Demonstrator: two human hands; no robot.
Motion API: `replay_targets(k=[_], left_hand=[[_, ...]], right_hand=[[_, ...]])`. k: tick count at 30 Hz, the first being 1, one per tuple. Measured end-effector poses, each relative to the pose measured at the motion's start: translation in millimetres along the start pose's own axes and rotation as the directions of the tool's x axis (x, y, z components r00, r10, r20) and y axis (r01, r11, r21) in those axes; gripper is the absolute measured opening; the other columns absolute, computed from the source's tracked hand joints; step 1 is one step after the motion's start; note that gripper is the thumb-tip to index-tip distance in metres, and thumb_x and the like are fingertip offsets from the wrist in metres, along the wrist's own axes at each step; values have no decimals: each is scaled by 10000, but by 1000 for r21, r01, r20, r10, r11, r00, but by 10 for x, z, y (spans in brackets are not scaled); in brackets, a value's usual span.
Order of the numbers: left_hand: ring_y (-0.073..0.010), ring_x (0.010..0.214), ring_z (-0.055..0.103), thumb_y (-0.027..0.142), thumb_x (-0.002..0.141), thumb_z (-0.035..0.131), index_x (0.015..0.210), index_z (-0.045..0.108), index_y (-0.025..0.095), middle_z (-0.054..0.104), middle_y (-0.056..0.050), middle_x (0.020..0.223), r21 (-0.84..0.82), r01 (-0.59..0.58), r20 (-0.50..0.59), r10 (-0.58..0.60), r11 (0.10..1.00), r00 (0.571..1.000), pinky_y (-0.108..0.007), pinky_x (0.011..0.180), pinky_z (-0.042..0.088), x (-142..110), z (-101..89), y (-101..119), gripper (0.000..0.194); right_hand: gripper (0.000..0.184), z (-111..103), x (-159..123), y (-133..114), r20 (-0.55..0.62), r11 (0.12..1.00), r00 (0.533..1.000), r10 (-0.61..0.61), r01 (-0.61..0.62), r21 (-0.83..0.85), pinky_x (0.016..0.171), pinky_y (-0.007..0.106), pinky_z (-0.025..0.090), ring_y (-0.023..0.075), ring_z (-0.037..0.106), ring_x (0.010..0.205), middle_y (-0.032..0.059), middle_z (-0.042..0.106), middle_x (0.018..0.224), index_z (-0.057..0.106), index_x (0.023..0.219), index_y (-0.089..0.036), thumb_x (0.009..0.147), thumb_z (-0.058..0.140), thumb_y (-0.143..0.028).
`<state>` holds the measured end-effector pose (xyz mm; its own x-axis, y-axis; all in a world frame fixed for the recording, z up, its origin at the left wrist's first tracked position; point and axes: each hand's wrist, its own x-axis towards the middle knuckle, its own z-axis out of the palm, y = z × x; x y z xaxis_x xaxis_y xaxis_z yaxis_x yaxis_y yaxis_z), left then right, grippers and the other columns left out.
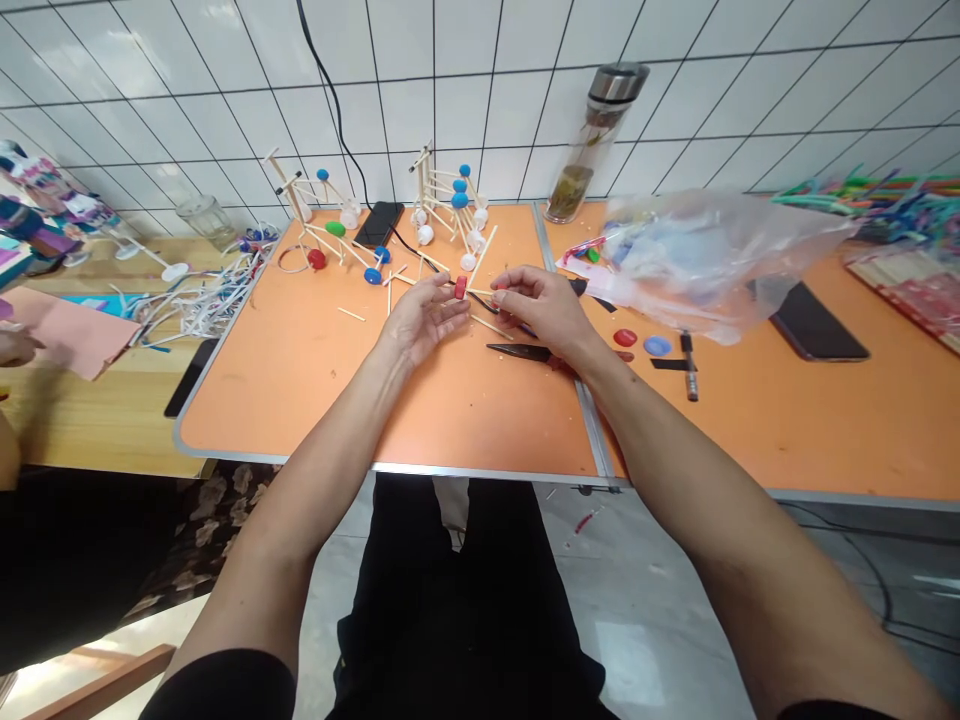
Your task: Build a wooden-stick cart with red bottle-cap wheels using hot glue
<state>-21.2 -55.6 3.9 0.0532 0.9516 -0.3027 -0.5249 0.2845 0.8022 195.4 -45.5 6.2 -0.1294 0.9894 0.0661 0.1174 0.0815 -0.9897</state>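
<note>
Between the thumb and fingertips of my left hand point(421, 318) is a small red cap point(460, 288), held just above the orange table point(315, 390). My right hand point(541, 305) pinches a thin wooden stick point(481, 292), whose left end reaches the red cap. Whether the stick goes into the cap or only touches it, I cannot tell. Scissors point(525, 351) with dark blades lie below my right hand. Behind my hands stand two stick frames with caps for wheels: one at the left with a green cap point(335, 229), one in the middle with blue caps point(460, 194).
A glass bottle point(581, 150) stands by the tiled wall. To the right lie a plastic bag point(690, 250), a red disc point(625, 338), a blue disc point(657, 346), a pen point(689, 368) and a phone point(819, 322). Another person's hand point(16, 346) is at the far left.
</note>
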Motion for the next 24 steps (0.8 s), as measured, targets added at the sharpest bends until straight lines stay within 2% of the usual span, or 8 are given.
replay_targets(k=[2, 5, 7, 13, 19, 24], left_hand=[[-221, 1011, 906, 309, 940, 942, 1182, 796, 238, 891, -46, 1123, 33, 9, -8, -8, 999, 1000, -349, 1016, 701, -8, 6, 19, 291], [-268, 1096, 927, 536, 1008, 999, 1186, 827, 241, 912, -94, 1181, 102, 19, -15, -18, 995, 1000, -346, 982, 717, -22, 43, 24, 385], [-265, 1089, 930, 600, 1011, 1017, 1160, 831, 235, 926, -110, 1201, 137, 18, -11, -17, 990, 1000, -327, 947, 716, -28, 72, 20, 437], [-210, 970, 924, 557, 1041, 1012, 1071, 812, 228, 958, -91, 1156, 189, 19, 5, -20, 982, 1000, -242, 802, 679, -20, 100, 12, 386], [-195, 902, 918, 510, 993, 1074, 1115, 843, 237, 956, -73, 1066, 209, 19, -18, -15, 978, 1000, -228, 773, 684, 15, 52, 6, 377], [-157, 764, 871, 388, 998, 1073, 1058, 836, 220, 907, -26, 965, 287, -67, 51, 55, 956, 997, -216, 673, 650, 47, -13, 6, 296]], right_hand=[[126, -18, 10, 17, 33, 1000, 999, 8, -9, 20, 653, 272, 594, 168, 732, 686, -10, 781, 769, 800, 937, -267, 931, 898, -188], [143, -22, 16, 19, 63, 999, 998, 14, -16, 29, 676, 267, 597, 154, 722, 677, -15, 777, 772, 804, 926, -262, 972, 872, -145], [164, -17, 11, 0, 82, 1000, 997, -1, -1, 23, 684, 269, 584, 144, 705, 669, -20, 779, 790, 803, 925, -262, 978, 861, -118], [134, -20, 14, -9, 117, 999, 992, -40, 44, -28, 646, 273, 543, 158, 706, 689, -24, 765, 770, 828, 934, -259, 960, 868, -134], [121, -29, 50, 55, 100, 997, 994, -52, 58, -56, 637, 298, 529, 182, 687, 683, -5, 767, 767, 839, 955, -260, 950, 915, -166], [104, -51, 58, 80, 89, 994, 994, -61, 69, -89, 630, 310, 525, 190, 697, 679, -4, 766, 781, 835, 985, -261, 952, 893, -181]])
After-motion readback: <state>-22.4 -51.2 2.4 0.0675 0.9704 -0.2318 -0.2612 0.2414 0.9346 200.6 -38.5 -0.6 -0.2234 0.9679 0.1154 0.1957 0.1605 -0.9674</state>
